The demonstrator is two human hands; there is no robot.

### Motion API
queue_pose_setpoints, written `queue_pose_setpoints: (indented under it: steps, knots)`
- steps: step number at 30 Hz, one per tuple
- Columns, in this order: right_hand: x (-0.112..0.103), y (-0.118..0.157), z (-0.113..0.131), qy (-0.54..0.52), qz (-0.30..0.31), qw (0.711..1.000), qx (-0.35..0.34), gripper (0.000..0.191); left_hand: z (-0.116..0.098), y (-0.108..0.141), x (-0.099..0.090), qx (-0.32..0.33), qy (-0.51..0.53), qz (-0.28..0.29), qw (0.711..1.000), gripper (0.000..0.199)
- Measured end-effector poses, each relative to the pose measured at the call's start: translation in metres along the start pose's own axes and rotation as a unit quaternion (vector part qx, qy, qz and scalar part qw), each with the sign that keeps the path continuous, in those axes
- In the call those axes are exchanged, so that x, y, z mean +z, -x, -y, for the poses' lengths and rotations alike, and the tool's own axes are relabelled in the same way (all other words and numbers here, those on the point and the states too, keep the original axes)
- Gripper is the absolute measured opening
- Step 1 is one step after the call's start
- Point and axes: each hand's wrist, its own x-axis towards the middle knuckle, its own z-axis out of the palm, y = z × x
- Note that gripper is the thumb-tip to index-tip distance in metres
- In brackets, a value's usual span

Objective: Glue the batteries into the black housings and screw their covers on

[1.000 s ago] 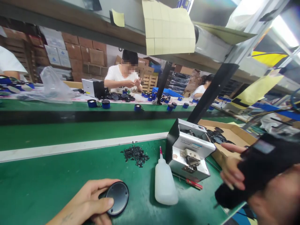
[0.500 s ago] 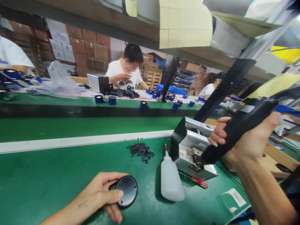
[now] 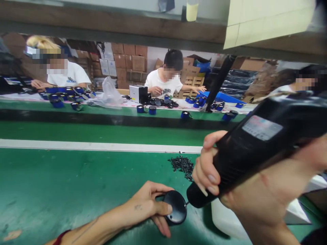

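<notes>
Between the thumb and fingers of my left hand [image 3: 153,207] is a round black disc-shaped part [image 3: 176,206], its flat face tilted up with small holes near the rim. My right hand [image 3: 212,166] is wrapped round a black electric screwdriver [image 3: 250,143] that slants down to the left. The thin bit of the screwdriver meets the right edge of the disc; whether a screw sits there is too small to tell. A pile of small black screws [image 3: 182,165] lies behind the disc on the green table. Partly hidden under my right wrist is a white squeeze bottle [image 3: 224,217].
A white strip [image 3: 102,145] crosses the green table [image 3: 63,183]. Beyond it, a raised bench carries several blue-and-black round units [image 3: 152,110], a plastic bag [image 3: 109,93] and a silver box [image 3: 138,94]. Co-workers [image 3: 163,81] sit behind it. A shelf [image 3: 114,25] hangs overhead.
My right hand has brought the screwdriver from beside the silver screw box leftward to the disc, its bit now at the disc's edge. The view has swung right to left; my left hand keeps its hold.
</notes>
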Motion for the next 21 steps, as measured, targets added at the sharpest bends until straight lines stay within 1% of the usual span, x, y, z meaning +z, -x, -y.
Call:
queue_pose_setpoints:
  steps: [2,5,8,11,13,15,18,20,21]
  knots:
    - [0.0,-0.002,-0.001,-0.013,0.02,1.0,0.019,0.078,0.001,-0.001,-0.001,0.002,0.005,0.002,1.0,0.047]
    - [-0.004,-0.005,0.0,-0.009,0.015,1.0,0.022,0.074,0.002,-0.001,-0.001,0.004,0.015,0.002,1.0,0.046]
    - [-0.002,-0.009,0.002,0.012,0.018,0.999,0.044,0.071,0.001,0.0,0.0,0.002,0.02,0.006,1.0,0.045]
    - [-0.004,-0.009,0.001,0.006,0.053,0.994,0.095,0.069,0.0,0.0,0.001,-0.002,0.023,0.014,1.0,0.048]
    - [-0.01,-0.006,-0.001,-0.026,0.057,0.992,0.108,0.069,-0.001,0.0,0.0,-0.003,0.025,0.014,1.0,0.048]
    - [-0.017,-0.002,-0.004,-0.041,0.082,0.988,0.123,0.067,0.0,-0.001,0.0,0.001,0.031,0.01,0.999,0.043]
    - [-0.022,0.002,-0.009,-0.043,0.138,0.981,0.128,0.065,0.004,-0.003,-0.001,0.008,0.03,0.01,0.999,0.034]
    - [-0.019,0.005,-0.015,-0.079,0.131,0.982,0.115,0.065,0.008,-0.004,-0.003,0.009,0.025,0.002,1.0,0.037]
    - [-0.016,0.007,-0.018,-0.103,0.123,0.981,0.112,0.063,0.01,-0.005,-0.003,0.005,0.022,-0.006,1.0,0.043]
